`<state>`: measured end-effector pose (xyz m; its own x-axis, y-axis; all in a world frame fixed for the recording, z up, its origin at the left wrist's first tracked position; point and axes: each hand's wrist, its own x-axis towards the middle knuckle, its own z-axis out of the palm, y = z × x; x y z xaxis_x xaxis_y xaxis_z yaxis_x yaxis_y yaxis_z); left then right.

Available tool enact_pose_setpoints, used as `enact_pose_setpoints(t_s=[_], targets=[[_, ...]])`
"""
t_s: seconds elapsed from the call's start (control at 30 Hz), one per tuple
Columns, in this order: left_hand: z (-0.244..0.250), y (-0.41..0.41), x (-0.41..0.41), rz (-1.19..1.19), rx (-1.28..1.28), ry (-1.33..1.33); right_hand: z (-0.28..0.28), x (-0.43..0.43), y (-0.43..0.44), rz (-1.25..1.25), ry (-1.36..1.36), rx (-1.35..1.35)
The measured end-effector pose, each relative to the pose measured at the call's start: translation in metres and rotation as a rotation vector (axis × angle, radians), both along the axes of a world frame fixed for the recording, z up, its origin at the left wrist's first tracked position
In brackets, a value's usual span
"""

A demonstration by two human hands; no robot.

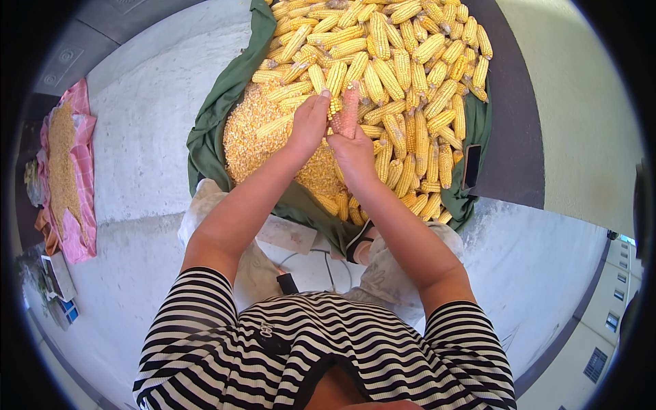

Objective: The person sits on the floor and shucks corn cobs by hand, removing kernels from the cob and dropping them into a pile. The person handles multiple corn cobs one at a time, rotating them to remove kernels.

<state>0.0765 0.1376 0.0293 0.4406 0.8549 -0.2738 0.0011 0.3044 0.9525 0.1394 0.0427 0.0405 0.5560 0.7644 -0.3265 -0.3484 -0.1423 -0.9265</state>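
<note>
My right hand [353, 154] is closed around a bare reddish corn cob [350, 110], which stands upright from the fist. Close beside it, my left hand [311, 120] is on a partly shelled ear of corn [334, 107] with some yellow kernels still on it; its lower part is partly hidden between the hands. Loose corn kernels [251, 146] lie in a heap below and left of my left hand. Whole yellow ears of corn [405, 72] are piled beyond and to the right of both hands.
A green cloth [218, 113] edges the corn. On its right rim rests a smartphone [471, 166]. At the far left, a pink checked cloth [84, 205] holds grain [64, 159]. A concrete floor [148, 128] and a dark strip [517, 118] flank the pile.
</note>
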Motion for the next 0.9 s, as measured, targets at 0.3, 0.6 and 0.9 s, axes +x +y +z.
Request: enact_pose_setpoints(t_s=[0.3, 0.6, 0.9], targets=[[-0.021, 0.001, -0.004, 0.013, 0.047, -0.049, 0.015, 0.001, 0.002, 0.045, 0.048, -0.135], [-0.021, -0.006, 0.004, -0.07, 0.141, 0.071, 0.015, 0.008, 0.002, 0.077, 0.159, -0.202], [-0.026, -0.006, -0.001, -0.041, 0.304, 0.115, 0.019, 0.01, 0.0, 0.157, 0.197, -0.223]])
